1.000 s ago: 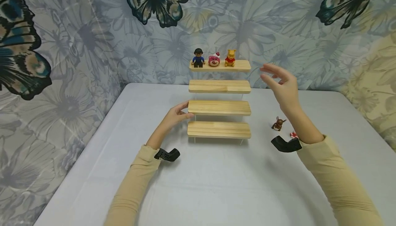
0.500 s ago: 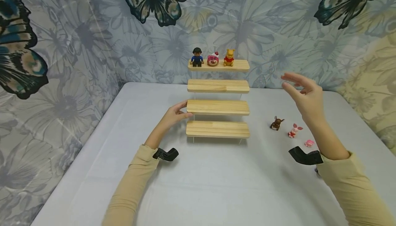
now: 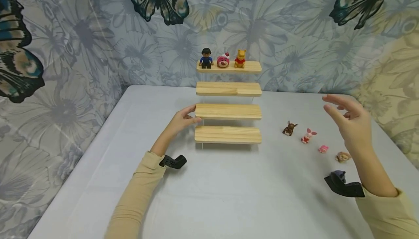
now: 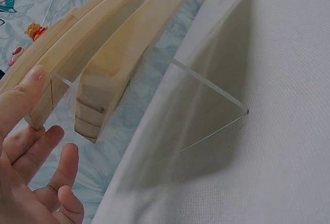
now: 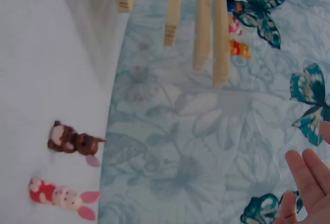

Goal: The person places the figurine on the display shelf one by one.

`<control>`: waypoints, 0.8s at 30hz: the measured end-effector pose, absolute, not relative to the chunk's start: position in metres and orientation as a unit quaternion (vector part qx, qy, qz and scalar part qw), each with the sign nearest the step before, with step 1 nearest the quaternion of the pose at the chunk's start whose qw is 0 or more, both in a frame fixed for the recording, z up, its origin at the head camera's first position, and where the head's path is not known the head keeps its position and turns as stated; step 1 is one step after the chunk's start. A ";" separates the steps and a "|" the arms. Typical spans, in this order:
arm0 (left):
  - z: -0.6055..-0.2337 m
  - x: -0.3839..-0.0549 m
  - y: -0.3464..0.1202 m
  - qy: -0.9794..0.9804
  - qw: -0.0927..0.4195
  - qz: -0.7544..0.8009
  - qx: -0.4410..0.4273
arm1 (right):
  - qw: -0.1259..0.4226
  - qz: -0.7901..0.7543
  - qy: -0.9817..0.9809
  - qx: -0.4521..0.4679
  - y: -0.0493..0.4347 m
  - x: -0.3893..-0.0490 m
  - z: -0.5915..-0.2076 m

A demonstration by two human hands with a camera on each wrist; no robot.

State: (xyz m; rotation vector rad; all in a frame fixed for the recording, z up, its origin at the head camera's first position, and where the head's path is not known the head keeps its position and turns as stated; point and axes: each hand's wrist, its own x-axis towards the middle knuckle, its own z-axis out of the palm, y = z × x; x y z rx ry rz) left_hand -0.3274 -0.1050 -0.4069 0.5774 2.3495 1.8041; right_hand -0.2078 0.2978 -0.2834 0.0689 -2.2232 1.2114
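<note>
On my feed, the shelf boards (image 3: 228, 111) showed smooth, matt wood with visible grain, on clear supports (image 4: 211, 86) that looked like glossy plastic. The toy figures (image 3: 240, 59) looked like smooth plastic, the counter (image 3: 229, 191) wore finely textured, matt cloth, and I saw wrinkled fabric on the left sleeve (image 3: 135, 191).

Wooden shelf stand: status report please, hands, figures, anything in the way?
Left hand holding second-lowest board. Right hand empty. Three figures on top board. Head view: black wrist mount partly hiding dark toy.
</note>
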 end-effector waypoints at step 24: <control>-0.429 -0.338 -0.105 0.790 0.048 0.576 0.204 | 0.177 0.382 -0.906 -0.037 0.344 -0.137 -0.336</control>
